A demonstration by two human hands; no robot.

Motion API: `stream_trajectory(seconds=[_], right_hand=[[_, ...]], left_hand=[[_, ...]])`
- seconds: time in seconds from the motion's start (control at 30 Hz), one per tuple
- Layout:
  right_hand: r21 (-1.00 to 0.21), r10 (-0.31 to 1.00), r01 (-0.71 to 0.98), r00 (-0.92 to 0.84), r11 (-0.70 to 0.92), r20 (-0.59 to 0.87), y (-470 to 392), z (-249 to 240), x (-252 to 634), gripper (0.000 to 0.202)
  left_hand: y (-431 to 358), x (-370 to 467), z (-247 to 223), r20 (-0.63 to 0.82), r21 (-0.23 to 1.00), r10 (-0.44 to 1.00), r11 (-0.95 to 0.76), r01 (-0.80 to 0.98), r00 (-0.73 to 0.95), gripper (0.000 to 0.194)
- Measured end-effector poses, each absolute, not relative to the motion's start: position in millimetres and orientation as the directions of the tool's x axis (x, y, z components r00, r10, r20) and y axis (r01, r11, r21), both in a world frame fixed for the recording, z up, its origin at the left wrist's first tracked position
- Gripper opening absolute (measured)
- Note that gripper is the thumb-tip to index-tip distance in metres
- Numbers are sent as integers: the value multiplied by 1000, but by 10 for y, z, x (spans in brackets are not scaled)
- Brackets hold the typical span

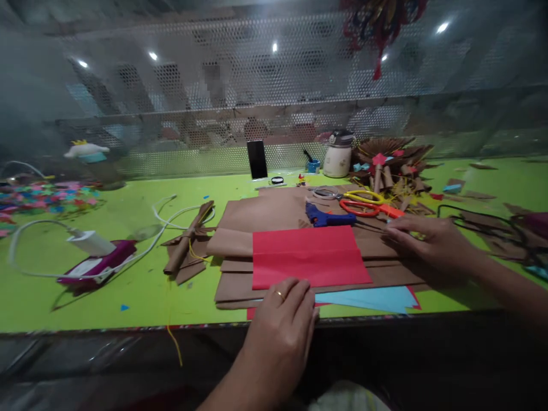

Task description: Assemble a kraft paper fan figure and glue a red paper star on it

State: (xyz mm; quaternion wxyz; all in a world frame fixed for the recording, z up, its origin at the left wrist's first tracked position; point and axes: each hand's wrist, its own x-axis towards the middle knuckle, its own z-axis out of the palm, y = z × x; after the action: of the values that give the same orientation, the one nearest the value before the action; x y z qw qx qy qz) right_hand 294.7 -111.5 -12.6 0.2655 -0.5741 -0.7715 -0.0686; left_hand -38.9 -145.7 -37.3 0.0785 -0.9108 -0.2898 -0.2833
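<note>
A red sheet of paper (310,257), with a crease across it, lies on a stack of brown paper (240,279). At its near edge my left hand (285,328), wearing a ring, is closed with its fingers bent together on the paper. My right hand (423,240) hovers over the right end of the stack. Its fingers are pinched together, and what they hold is too small to make out. Close by are scissors with yellow handles (363,197), scissors with red handles (357,208) and a blue glue gun (327,217). Light blue paper (368,298) sticks out under the stack.
To the left are a rolled brown paper piece (184,251), a purple power strip (103,265) and a white charger (91,244) with its cable. A phone (257,160), a white bottle (337,157) and brown paper crafts (381,165) stand behind. Colourful paper pieces (47,197) lie far left.
</note>
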Motion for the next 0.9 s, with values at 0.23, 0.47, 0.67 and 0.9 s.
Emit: stream_trajectory(seconds=[0.23, 0.47, 0.67, 0.9], right_hand=[[-189, 847, 919, -219, 346, 484, -1119, -92, 2903, 21], [-351, 870, 848, -227, 398, 437, -1170, 22, 2593, 22], [-248, 856, 837, -404, 488, 321, -1134, 92, 2337, 23], [-221, 870, 853, -412, 472, 269, -1119, -16, 2081, 25]], left_hand=[[-1541, -405, -429, 636, 33, 458, -820, 571, 621, 30], [-1515, -415, -485, 653, -8, 414, -834, 552, 635, 32], [-1554, -402, -444, 634, 3, 445, -819, 574, 633, 33], [-1625, -448, -368, 588, 106, 518, -811, 575, 621, 31]])
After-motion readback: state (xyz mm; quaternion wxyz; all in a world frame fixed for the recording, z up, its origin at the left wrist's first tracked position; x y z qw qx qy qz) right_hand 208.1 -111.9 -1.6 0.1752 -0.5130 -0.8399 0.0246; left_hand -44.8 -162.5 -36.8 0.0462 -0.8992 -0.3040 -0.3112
